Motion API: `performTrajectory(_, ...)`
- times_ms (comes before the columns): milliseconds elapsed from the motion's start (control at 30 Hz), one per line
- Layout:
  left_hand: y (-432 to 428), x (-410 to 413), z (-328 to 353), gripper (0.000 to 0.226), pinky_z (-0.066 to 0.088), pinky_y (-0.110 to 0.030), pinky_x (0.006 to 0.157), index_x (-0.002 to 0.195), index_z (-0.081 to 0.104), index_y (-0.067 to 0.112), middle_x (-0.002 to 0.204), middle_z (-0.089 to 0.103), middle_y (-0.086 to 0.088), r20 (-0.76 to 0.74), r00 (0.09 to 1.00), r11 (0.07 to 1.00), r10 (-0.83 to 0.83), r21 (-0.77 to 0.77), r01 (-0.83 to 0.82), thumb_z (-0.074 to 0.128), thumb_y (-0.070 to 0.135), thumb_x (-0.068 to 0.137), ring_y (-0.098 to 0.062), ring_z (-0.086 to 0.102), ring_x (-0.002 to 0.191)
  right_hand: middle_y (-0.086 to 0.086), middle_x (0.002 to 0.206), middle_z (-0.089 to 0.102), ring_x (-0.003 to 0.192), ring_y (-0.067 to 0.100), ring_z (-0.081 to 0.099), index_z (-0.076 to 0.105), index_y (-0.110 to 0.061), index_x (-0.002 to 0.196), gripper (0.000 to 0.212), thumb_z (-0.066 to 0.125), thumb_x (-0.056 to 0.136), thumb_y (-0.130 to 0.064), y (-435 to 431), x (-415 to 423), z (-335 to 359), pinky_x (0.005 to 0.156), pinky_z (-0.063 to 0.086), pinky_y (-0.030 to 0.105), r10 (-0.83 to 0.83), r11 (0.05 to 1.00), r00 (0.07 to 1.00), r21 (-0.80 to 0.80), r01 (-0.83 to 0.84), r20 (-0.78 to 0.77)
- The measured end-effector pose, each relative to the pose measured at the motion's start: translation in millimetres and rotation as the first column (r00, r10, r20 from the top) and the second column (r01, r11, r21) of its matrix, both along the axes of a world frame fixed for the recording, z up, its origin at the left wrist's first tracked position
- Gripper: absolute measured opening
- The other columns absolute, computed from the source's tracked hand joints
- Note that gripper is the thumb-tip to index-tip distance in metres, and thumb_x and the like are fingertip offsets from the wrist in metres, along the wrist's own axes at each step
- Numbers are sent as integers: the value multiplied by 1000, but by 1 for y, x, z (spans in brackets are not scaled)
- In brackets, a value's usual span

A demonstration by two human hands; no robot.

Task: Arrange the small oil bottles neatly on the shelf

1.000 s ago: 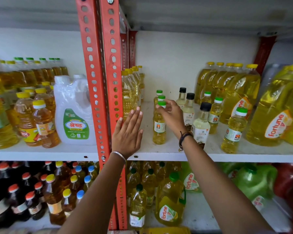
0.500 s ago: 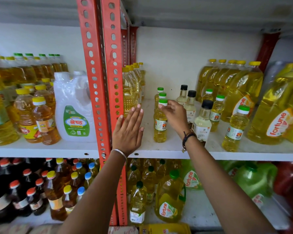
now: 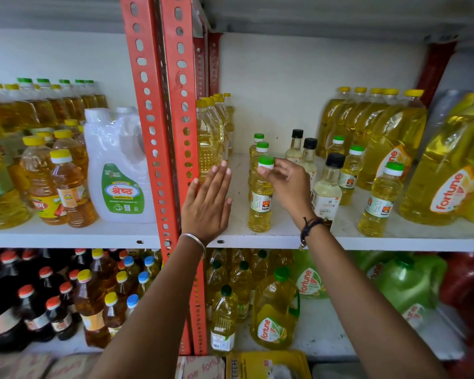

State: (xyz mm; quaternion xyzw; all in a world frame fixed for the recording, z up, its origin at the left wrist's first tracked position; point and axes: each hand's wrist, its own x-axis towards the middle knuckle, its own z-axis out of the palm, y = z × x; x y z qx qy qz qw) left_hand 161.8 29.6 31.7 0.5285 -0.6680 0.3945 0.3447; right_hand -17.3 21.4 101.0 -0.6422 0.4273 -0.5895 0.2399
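Three small green-capped oil bottles stand in a row front to back on the white shelf (image 3: 260, 242). My right hand (image 3: 289, 186) pinches the cap and neck of the front small oil bottle (image 3: 260, 199), which stands upright on the shelf. My left hand (image 3: 207, 205) is flat with fingers spread, resting against the orange upright (image 3: 173, 149) and a tall yellow-capped bottle (image 3: 207, 143). Three more small green-capped bottles (image 3: 379, 203) stand in a slanted line to the right. Between the two groups stand three black-capped bottles (image 3: 327, 187).
Large Fortune oil jugs (image 3: 443, 170) and tall bottles (image 3: 367, 124) fill the right and back of the shelf. A white jug (image 3: 118, 170) and amber bottles sit left of the upright. The lower shelf holds dark and yellow bottles.
My right hand's fingers have shifted from over the front bottle's cap to its side and now pinch it. The bottle stands in the same spot. My left hand has barely moved.
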Motion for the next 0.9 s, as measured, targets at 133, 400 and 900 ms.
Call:
performTrajectory(133, 1, 0, 0, 57, -2, -36, 118, 149, 29, 9, 157, 20, -5, -7, 1000, 1000, -3, 2, 3, 28, 34, 97, -18, 19, 144, 4, 107, 73, 98, 12, 66, 67, -15, 111, 33, 70, 81, -27, 7, -1, 0, 88, 52, 31, -6, 1000, 1000, -9, 6, -22)
performTrajectory(400, 0, -1, 0, 57, -2, -36, 118, 149, 29, 9, 157, 19, -5, -5, 1000, 1000, -5, 5, 5, 27, 34, 98, -18, 18, 145, 4, 105, 73, 96, 11, 66, 67, -16, 110, 32, 70, 81, -28, 11, -3, 2, 87, 53, 32, -27, 999, 998, -23, 26, -56)
performTrajectory(900, 9, -2, 1, 58, -2, -40, 118, 151, 23, 16, 158, 20, -6, -11, 999, 999, -36, 8, 36, 30, 37, 98, -19, 10, 147, 5, 123, 65, 110, 15, 61, 55, -14, 124, 47, 55, 89, -45, 29, -14, -16, 87, 54, 34, -216, 959, 954, -227, 168, -209)
